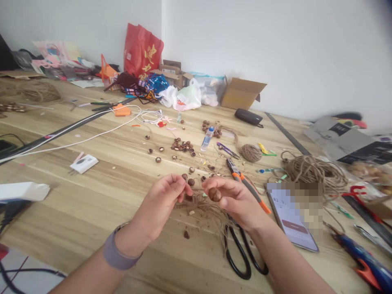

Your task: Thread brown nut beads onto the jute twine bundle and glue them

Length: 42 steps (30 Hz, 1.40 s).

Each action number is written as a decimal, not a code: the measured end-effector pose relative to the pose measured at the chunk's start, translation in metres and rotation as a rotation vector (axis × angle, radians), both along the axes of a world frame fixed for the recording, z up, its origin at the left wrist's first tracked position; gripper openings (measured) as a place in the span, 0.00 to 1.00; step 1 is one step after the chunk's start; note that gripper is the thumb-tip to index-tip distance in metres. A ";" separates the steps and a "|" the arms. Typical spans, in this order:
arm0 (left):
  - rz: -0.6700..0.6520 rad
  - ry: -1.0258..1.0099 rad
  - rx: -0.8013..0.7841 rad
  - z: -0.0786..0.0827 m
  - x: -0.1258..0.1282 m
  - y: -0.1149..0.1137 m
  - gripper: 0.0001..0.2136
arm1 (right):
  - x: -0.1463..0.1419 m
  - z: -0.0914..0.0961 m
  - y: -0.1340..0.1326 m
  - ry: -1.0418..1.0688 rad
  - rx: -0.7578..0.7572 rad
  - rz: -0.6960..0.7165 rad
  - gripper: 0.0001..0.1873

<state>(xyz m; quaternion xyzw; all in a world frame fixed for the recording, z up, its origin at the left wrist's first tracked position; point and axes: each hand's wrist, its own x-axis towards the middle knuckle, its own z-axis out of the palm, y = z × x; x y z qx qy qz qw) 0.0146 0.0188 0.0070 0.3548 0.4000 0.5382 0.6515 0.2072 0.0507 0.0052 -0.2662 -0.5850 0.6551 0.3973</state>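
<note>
My left hand is closed in a pinch on strands of brown jute twine that hang in a frayed bundle between both hands. My right hand is closed around a round brown nut, pressed against the same twine. Both hands hover just above the wooden table. More loose nuts lie scattered behind the hands. A grey band sits on my left wrist.
Black scissors lie under my right forearm, orange-handled pliers beside it, a phone to the right. A twine ball, a twine coil, a glue bottle, cables, boxes and bags sit farther back.
</note>
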 end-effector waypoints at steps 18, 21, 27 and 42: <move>0.134 0.115 0.102 -0.003 -0.001 -0.006 0.19 | -0.012 0.005 -0.015 0.119 -0.150 0.096 0.16; 0.132 0.105 0.102 -0.003 -0.001 -0.005 0.20 | -0.013 0.006 -0.016 0.105 -0.137 0.066 0.16; 0.132 0.131 0.170 0.001 -0.001 -0.007 0.10 | -0.016 0.011 -0.017 -0.044 -0.032 -0.098 0.14; -0.065 0.313 0.071 -0.004 -0.001 -0.006 0.18 | -0.022 0.017 -0.023 -0.830 0.932 -0.350 0.11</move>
